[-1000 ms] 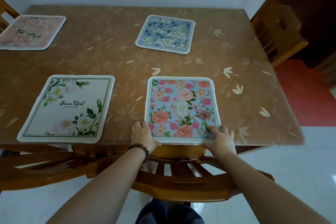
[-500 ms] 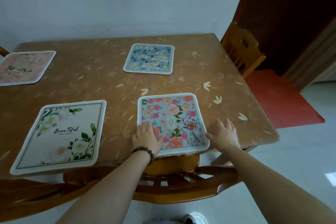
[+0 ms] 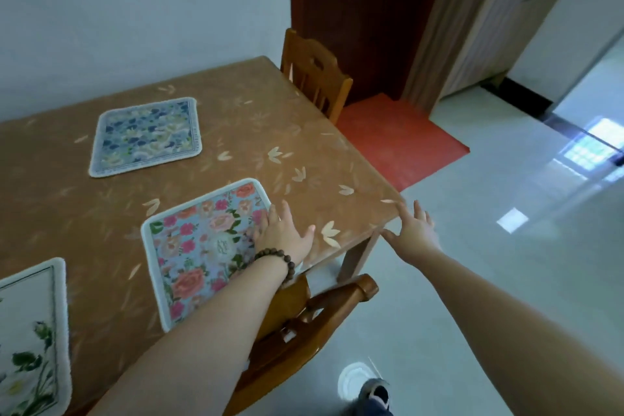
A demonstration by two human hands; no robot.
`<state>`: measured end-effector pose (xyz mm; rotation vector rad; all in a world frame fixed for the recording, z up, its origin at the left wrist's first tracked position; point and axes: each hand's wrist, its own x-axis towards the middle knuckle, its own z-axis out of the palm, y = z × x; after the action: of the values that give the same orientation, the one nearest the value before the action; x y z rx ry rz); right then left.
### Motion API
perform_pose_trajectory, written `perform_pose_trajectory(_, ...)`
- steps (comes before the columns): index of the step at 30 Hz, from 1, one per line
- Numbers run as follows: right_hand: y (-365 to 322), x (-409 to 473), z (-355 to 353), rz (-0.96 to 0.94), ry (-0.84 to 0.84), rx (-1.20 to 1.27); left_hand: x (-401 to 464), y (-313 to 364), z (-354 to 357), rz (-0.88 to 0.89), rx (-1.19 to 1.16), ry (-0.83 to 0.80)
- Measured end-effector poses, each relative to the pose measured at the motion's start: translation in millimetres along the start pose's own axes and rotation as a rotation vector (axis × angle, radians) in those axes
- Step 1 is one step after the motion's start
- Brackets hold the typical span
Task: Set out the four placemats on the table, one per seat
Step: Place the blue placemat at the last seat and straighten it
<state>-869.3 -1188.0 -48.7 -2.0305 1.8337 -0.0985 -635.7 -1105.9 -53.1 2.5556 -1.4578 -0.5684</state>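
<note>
Three placemats show on the brown table (image 3: pixel 236 118). A pink-flowered mat on blue (image 3: pixel 199 250) lies at the near edge. A blue floral mat (image 3: pixel 145 137) lies across from it. Part of a white mat with green leaves (image 3: pixel 30 331) shows at the lower left. My left hand (image 3: pixel 283 236), with a bead bracelet on the wrist, lies flat with spread fingers on the right edge of the pink-flowered mat. My right hand (image 3: pixel 417 230) is open with straight fingers in the air beside the table's near right corner, holding nothing. The fourth mat is out of view.
A wooden chair (image 3: pixel 314 317) is tucked under the table right below my arms. Another wooden chair (image 3: pixel 314 74) stands at the table's right end, before a dark red door. A red floor mat (image 3: pixel 398 142) lies beyond it. Pale tiled floor spreads to the right.
The view has swung right, so the far left mat has dropped out of sight. My left hand slid to the mat's right edge. My right hand left the table past the corner.
</note>
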Motion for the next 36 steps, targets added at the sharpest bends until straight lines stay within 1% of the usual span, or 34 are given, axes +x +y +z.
perform_pose_trajectory(4, 34.1, 24.4, -25.5, 0.036, 0.030, 0.014, 20.7, 52.7, 4.7, 0.074, 0.028, -0.016)
perform_pose_trajectory(10, 89.3, 96.9, -61.5, 0.017, 0.029, 0.033, 66.6, 144.8, 20.4, 0.089, 0.059, 0.035)
perform_pose_trajectory(16, 146.8, 190.3, -98.0, -0.085, -0.065, 0.021, 124.0, 236.4, 29.7, -0.047, 0.057, 0.109)
perform_pose_trajectory(20, 169.2, 246.7, -128.6, -0.169, -0.096, -0.019, 151.8, 287.8, 28.4, -0.099, 0.062, 0.121)
perform_pose_trajectory(23, 165.1, 294.7, -150.6, -0.239, -0.080, -0.037, 177.0, 312.0, 20.9, -0.141, 0.051, 0.155)
perform_pose_trajectory(27, 144.3, 352.7, -165.9, -0.326, -0.072, -0.044, 211.4, 325.9, 10.3, -0.226, 0.059, 0.191)
perform_pose_trajectory(33, 102.6, 435.0, -165.6, -0.465, -0.105, -0.061, 269.3, 329.2, -3.6, -0.338, 0.012, 0.253)
perform_pose_trajectory(36, 71.0, 481.2, -161.1, -0.521, -0.115, -0.076, 312.4, 320.8, -15.8, -0.391, -0.041, 0.312)
